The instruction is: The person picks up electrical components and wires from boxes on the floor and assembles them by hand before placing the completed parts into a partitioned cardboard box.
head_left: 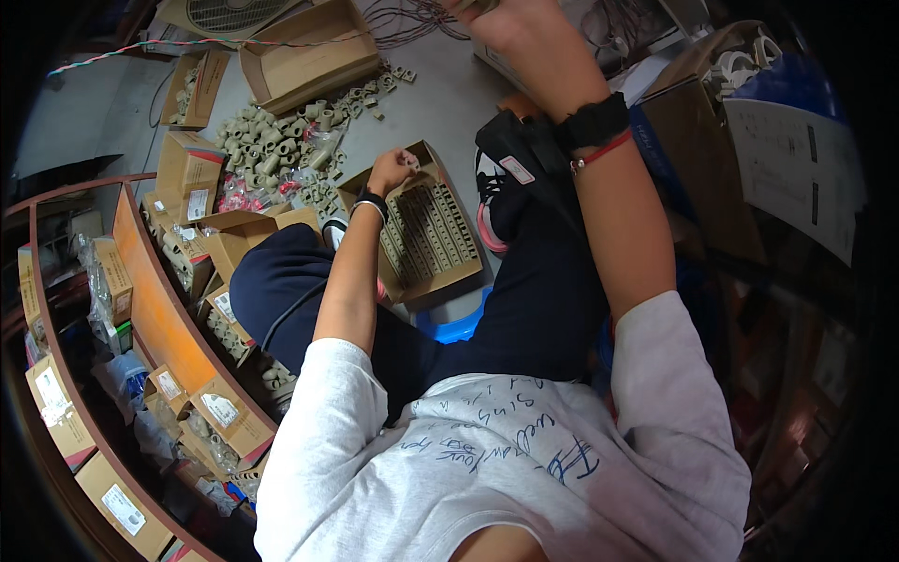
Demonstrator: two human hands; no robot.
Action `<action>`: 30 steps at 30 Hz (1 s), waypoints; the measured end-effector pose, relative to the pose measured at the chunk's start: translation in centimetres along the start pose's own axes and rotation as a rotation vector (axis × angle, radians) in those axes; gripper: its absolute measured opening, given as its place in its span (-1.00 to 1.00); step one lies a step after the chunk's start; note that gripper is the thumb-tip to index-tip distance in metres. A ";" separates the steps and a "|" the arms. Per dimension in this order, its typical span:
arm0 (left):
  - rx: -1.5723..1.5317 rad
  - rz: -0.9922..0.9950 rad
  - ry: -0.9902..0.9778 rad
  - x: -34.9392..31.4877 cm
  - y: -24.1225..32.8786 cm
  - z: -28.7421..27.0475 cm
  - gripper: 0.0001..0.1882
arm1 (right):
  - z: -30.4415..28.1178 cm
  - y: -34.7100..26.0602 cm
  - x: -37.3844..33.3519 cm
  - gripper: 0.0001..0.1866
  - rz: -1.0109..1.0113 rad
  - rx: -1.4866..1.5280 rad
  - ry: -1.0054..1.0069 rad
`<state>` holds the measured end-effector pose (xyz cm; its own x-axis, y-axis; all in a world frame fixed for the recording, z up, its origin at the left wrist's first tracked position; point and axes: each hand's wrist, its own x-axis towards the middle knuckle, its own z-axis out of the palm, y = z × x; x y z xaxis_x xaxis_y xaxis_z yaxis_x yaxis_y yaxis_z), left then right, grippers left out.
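An open cardboard box (440, 288) lies on the floor between my legs, filled with rows of small beige plastic pipe clips (429, 225). My left hand (391, 172) is over the far left part of this box, its fingers bent together. Whatever is between them is too small to make out. Stretched far forward, my right hand (496, 22) reaches the top edge of the picture, which cuts off part of it. Its visible fingers look curled, and their contents are hidden.
Beige pipe fittings (267, 140) lie heaped left of the box, near an empty carton (304, 61). A metal shelf (154, 281) with cartons stands at the left. A large carton (702, 140) is at the right. A twisted cable (206, 42) crosses the far left.
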<state>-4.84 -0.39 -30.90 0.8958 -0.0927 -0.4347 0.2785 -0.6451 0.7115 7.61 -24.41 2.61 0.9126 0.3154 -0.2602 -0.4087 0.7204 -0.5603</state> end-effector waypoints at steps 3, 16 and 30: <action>-0.065 -0.081 0.021 0.7 -1.6 3.2 -0.74 | -1.1 -0.8 -0.3 -0.86 -0.082 -0.015 0.058; -0.039 -0.009 0.012 2.4 -4.0 6.7 -0.68 | 0.4 0.3 -0.1 -0.89 -0.033 -0.039 0.114; 0.101 -0.133 0.092 1.9 -2.9 6.9 -0.69 | 2.4 3.1 0.5 -0.90 0.026 0.035 0.095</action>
<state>-6.35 -3.93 -37.65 0.8824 0.0654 -0.4660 0.3650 -0.7201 0.5901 6.82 -20.51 2.64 0.8960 0.2752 -0.3484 -0.4298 0.7346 -0.5250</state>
